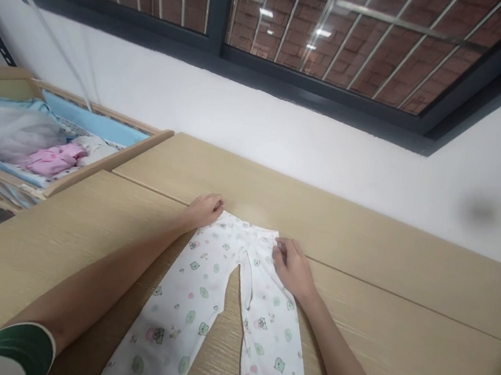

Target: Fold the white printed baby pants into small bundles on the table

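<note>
White trousers with a print of small green, pink and grey figures lie spread on the wooden table, waistband at the far end and legs running toward me. My left hand is closed at the left corner of the waistband, fingers curled over the cloth. On the opposite side, my right hand pinches the edge just below the right waistband corner. One inner leg seam is folded a little near the crotch. The lower leg ends run out of view at the bottom.
The pale wooden table has a seam across it and meets a white wall. Above is a dark-framed window with metal bars. At left stands a wooden crib holding pink cloth and whitish netting.
</note>
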